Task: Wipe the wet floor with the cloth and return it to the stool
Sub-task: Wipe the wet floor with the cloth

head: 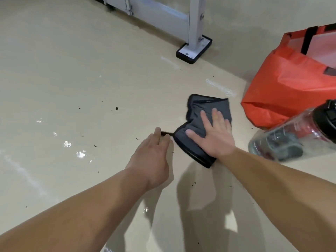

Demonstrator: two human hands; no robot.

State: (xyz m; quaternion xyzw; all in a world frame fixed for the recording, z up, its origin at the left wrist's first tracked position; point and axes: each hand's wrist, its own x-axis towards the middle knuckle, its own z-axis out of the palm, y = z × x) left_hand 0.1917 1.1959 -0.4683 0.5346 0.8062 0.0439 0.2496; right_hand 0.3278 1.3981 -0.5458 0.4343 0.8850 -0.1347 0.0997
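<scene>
Grey microfibre with a dark stitched border, your cloth (pixel 198 120) lies crumpled on the beige floor (pixel 72 70), about mid-frame and a little right of centre. Your right hand (pixel 213 135) lies flat on top of it, palm down and fingers spread, covering its near right part. Your left hand (pixel 154 153) sits just beside the cloth's left edge, fingers drawn together and pinching a small dark tab or corner (pixel 166 133) that sticks out from the cloth; you cannot tell exactly how it joins the fabric.

Around the cloth the floor shines with wet patches (pixel 80 153), brightest to your left, and small dark specks (pixel 116 108) are scattered over it. Pale streaks (pixel 220 87) mark the floor just beyond the cloth.

Near your right forearm a clear plastic bottle with a black lid (pixel 294 135) lies tilted, dark and red shapes visible through its wall. Behind it stands an orange bag with black straps (pixel 283 91), close to the cloth but apart from it. Farther off, a grey metal frame (pixel 194 24) comes down to a black-edged foot plate (pixel 193 50) on the floor
</scene>
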